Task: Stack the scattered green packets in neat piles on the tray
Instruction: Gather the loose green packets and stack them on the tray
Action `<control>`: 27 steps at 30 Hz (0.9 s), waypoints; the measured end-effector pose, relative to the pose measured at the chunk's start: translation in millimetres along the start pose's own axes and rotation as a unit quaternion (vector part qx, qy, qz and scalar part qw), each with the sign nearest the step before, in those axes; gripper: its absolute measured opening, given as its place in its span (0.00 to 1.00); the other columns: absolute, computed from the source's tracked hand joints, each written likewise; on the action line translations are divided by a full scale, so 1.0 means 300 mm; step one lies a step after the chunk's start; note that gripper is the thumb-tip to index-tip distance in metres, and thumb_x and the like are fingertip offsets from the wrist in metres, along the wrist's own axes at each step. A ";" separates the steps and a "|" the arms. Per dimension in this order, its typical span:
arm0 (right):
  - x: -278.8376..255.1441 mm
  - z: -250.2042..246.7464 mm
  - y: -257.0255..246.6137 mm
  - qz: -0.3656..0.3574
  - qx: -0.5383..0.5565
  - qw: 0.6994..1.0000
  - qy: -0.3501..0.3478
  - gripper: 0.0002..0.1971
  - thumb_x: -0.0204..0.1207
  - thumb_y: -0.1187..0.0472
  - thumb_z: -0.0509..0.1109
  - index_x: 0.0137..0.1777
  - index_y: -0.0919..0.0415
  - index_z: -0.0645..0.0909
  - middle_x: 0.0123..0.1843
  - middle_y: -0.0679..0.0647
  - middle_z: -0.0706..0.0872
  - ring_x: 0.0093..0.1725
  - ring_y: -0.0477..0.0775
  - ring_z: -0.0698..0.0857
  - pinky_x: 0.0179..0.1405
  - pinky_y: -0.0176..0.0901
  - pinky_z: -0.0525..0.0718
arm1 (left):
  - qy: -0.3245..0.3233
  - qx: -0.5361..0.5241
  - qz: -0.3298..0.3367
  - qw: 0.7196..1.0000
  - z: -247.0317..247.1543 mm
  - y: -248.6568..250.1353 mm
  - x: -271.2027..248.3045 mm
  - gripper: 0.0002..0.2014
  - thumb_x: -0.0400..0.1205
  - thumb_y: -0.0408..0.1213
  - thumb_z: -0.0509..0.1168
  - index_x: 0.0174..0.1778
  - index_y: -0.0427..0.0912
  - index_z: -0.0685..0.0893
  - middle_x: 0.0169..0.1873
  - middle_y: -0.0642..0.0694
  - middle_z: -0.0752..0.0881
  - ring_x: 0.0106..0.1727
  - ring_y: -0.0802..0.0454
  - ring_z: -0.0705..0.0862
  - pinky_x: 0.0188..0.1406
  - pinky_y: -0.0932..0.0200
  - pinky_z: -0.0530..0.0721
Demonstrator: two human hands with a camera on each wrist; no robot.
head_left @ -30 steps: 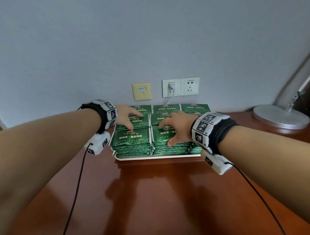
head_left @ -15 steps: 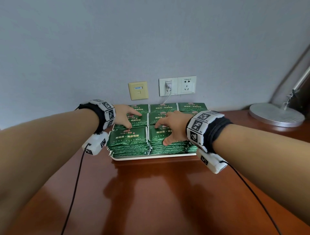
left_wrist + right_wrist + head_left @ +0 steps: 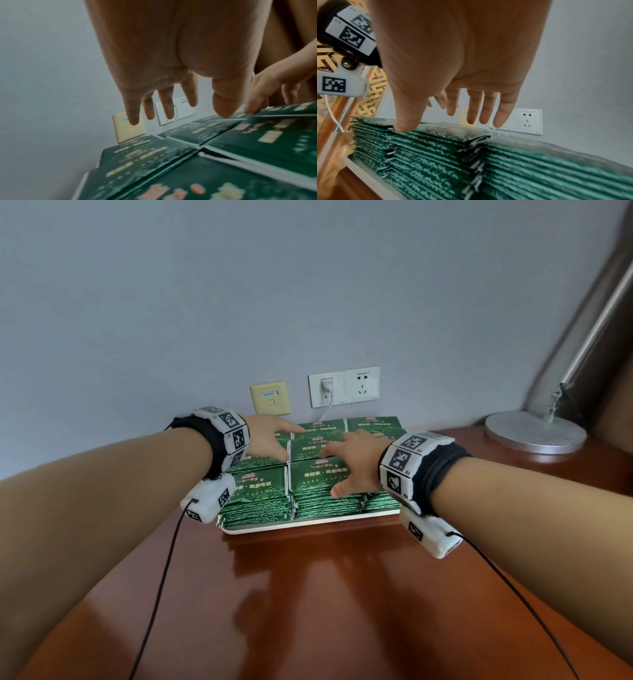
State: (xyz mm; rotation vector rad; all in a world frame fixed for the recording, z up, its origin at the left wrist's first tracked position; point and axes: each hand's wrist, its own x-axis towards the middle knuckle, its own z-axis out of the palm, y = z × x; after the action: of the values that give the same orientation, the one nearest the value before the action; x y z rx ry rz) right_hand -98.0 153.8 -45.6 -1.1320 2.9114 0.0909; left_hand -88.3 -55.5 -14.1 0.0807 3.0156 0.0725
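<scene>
Green packets [image 3: 262, 491] lie in several neat piles, side by side, on a white tray [image 3: 308, 524] near the wall. My left hand [image 3: 270, 440] hovers with straight, spread fingers over the left piles [image 3: 137, 159]; no contact shows in the left wrist view. My right hand [image 3: 349, 460] is spread flat above the middle piles. Its thumb [image 3: 406, 127] presses on the top packet of a front pile [image 3: 436, 146], while the other fingers stay straight, just above the packets. Neither hand holds a packet.
The tray stands on a brown wooden table [image 3: 308, 604] against a grey wall with sockets [image 3: 344, 388] and a plugged-in white cable. A lamp base [image 3: 534, 431] sits at the right. Cables hang from both wrist cameras.
Both hands stay spread over the piles with only slight shifts; in the head view the whole scene has slid a little to the left.
</scene>
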 end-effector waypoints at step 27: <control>-0.990 0.252 0.669 0.399 -0.006 0.916 -0.042 0.27 0.75 0.41 0.66 0.72 0.50 0.73 0.66 0.59 0.74 0.67 0.65 0.71 0.62 0.58 0.75 | -0.039 0.054 0.358 0.931 0.326 1.417 0.036 0.26 0.79 0.38 0.65 0.75 0.42 0.73 0.71 0.43 0.78 0.70 0.45 0.76 0.69 0.51 0.75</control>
State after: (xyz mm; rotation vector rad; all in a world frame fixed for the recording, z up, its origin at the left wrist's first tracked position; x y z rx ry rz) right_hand -14.8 506.4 -100.7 0.1263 3.0684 0.1564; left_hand -65.3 373.5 -90.7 1.1511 2.7350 -0.0316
